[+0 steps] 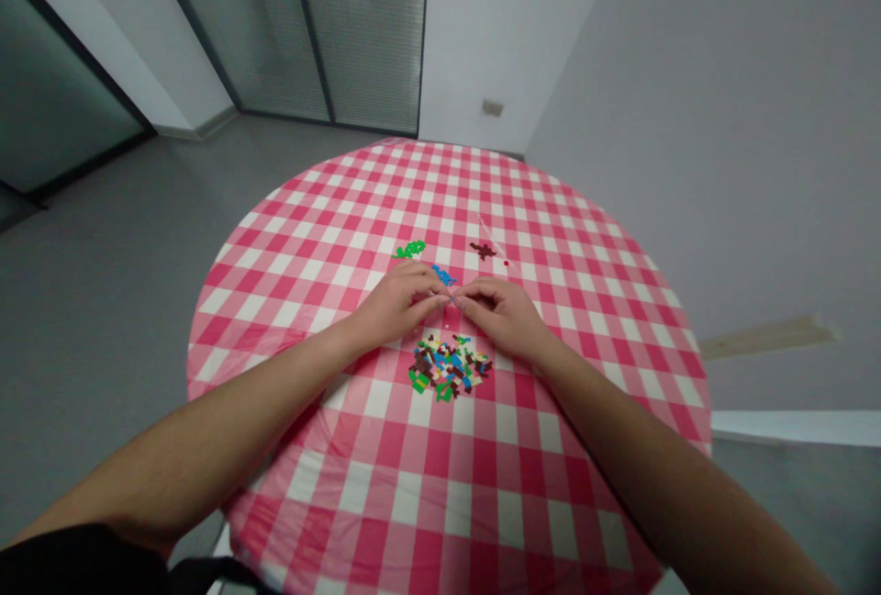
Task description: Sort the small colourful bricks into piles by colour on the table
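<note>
Blue in colour, seems to be a tiny piece [452, 299] pinched just beyond the mixed pile [451, 367] by left hand [407, 301] and right hand [504, 308] with digits nearly closed (exact shape too small to tell), and could spring loose into that pile under uneven pressure.

My left sleeve [75, 563] is plain black, the cloth dark and matte, short enough to leave my left forearm [227, 411] bare. A narrower dark strip [217, 567] shows next to it; I can't tell if that is also my clothing. My right forearm [633, 439] is bare too, broad low down, tapering towards the wrist. My left hand [406, 297] and right hand [507, 312] are ungloved, the fingers [419, 284] slender.
</note>
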The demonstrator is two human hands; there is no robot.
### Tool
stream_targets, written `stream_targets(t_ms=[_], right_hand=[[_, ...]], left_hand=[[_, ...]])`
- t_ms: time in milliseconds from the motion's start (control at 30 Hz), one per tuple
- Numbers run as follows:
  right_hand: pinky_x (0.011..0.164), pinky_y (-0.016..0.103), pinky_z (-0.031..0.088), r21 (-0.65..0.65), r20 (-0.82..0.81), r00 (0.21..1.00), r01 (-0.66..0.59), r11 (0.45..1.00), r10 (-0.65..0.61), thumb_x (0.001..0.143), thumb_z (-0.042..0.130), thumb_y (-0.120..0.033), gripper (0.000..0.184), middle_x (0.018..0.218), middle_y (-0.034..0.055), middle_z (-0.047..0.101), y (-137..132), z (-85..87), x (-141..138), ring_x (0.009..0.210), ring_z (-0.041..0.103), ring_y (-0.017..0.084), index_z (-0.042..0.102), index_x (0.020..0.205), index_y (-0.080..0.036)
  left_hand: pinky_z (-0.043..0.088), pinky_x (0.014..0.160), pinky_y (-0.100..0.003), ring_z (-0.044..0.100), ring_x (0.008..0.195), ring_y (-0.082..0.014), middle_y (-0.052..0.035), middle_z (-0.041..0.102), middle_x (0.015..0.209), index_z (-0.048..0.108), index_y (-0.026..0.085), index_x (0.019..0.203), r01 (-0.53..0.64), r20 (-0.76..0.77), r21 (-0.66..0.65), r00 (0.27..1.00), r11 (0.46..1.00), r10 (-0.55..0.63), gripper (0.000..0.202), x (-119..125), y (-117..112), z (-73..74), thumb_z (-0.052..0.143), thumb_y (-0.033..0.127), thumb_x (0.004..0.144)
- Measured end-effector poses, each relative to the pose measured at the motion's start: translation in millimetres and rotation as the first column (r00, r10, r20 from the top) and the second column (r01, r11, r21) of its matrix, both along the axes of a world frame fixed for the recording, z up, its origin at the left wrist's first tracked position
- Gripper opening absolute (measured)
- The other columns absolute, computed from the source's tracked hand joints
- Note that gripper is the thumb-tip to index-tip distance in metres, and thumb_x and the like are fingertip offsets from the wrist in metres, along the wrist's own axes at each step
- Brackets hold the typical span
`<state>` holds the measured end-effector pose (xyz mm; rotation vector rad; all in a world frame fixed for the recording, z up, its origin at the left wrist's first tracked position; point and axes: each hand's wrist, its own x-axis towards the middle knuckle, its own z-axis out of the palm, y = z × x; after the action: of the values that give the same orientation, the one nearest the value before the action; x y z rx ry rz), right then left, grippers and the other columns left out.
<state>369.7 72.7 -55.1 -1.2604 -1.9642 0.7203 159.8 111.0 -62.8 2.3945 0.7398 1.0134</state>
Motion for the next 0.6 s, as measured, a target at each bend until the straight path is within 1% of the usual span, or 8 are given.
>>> stream_targets(t_ms=[100, 267, 400, 500, 600], right_hand=[[0.059, 0.026, 0.041, 0.104, 0.03, 0.999, 0.015, 0.994, -0.018, 0.087, 0.062, -0.028, 0.017, 0.075, 0.0032, 0.068, -0.5, 1.5, -0.2, 0.061, 0.054, 0.013, 0.076, 0.094, -0.019], [0.064, 0.026, 0.044, 0.222, 0.075, 0.997, -0.052, 0.974, 0.036, 0.087, 0.065, -0.025, 0.011, 0.075, 0.003, 0.069, -0.9, 2.6, -0.7, 0.067, 0.059, 0.014, 0.074, 0.09, -0.02], [0.068, 0.028, 0.046, 0.291, 0.137, 0.989, -0.091, 0.952, 0.053, 0.089, 0.063, -0.023, 0.011, 0.077, 0.0038, 0.069, -1.3, 2.9, -1.8, 0.072, 0.061, 0.015, 0.073, 0.09, -0.019], [0.07, 0.028, 0.046, 0.286, 0.177, 0.983, -0.103, 0.953, 0.053, 0.09, 0.061, -0.023, 0.013, 0.079, 0.005, 0.069, -0.9, 3.0, -1.8, 0.075, 0.061, 0.016, 0.073, 0.091, -0.017], [0.072, 0.029, 0.046, 0.208, 0.244, 0.97, -0.057, 0.976, 0.004, 0.089, 0.06, -0.022, 0.014, 0.082, 0.0058, 0.07, 1.8, 1.5, 0.3, 0.077, 0.062, 0.017, 0.073, 0.092, -0.017]], left_hand=[[0.046, 0.083, -0.037, 0.061, 0.086, -0.019, -0.0031, 0.069, 0.085, 0.07, 0.021, 0.087, 0.001, 0.004, -0.02, 1.0, 1.0, -0.001, 0.014, 0.6, 0.3, 0.3, 0.059, 0.027, 0.093], [0.045, 0.083, -0.038, 0.06, 0.086, -0.0192, -0.003, 0.069, 0.084, 0.069, 0.021, 0.086, 0.007, -0.003, -0.059, 1.0, 0.998, -0.007, 0.013, 1.2, 0.0, 1.6, 0.06, 0.027, 0.093], [0.044, 0.085, -0.037, 0.061, 0.085, -0.0185, -0.0022, 0.07, 0.083, 0.068, 0.02, 0.085, 0.024, -0.007, -0.066, 1.0, 0.998, -0.025, 0.015, 1.4, 0.8, 0.7, 0.058, 0.027, 0.094], [0.044, 0.085, -0.038, 0.061, 0.084, -0.0185, -0.002, 0.071, 0.082, 0.068, 0.02, 0.083, 0.024, -0.035, -0.073, 0.999, 0.997, -0.027, 0.019, 1.5, 0.8, 0.0, 0.055, 0.028, 0.095], [0.045, 0.086, -0.039, 0.061, 0.086, -0.0194, -0.0034, 0.071, 0.085, 0.069, 0.021, 0.084, -0.048, -0.031, -0.096, 0.998, 0.994, 0.046, 0.022, 0.9, -0.5, 1.5, 0.052, 0.028, 0.097]])
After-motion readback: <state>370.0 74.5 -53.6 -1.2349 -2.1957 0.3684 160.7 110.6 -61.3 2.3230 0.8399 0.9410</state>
